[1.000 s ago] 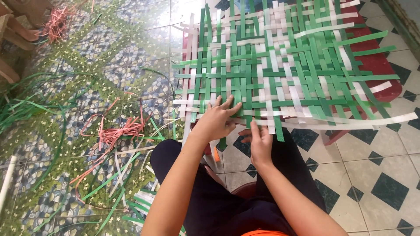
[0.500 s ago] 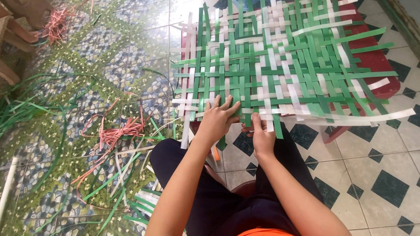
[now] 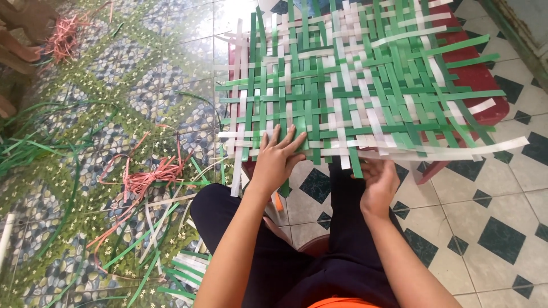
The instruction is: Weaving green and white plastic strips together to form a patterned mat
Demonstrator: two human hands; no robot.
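While left hand (image 3: pixel 277 162) fingers splay flat on woven mat (image 3: pixel 342 85) edge, right hand (image 3: pixel 378 181) pinches white strip (image 3: pixel 456 151).

Loose strips (image 3: pixel 142 182) clutter the floor leftward; bare tiles (image 3: pixel 491 228) lie open rightward of the woven mat (image 3: pixel 342 91).

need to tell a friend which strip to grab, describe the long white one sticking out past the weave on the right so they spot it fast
Start at the green and white woven mat lying over the red stool. Along its near edge, just above the right hand, one long white strip runs sideways and pokes out to the right over the floor tiles. It is wider and reaches farther past the weave than the short green and white ends above it.
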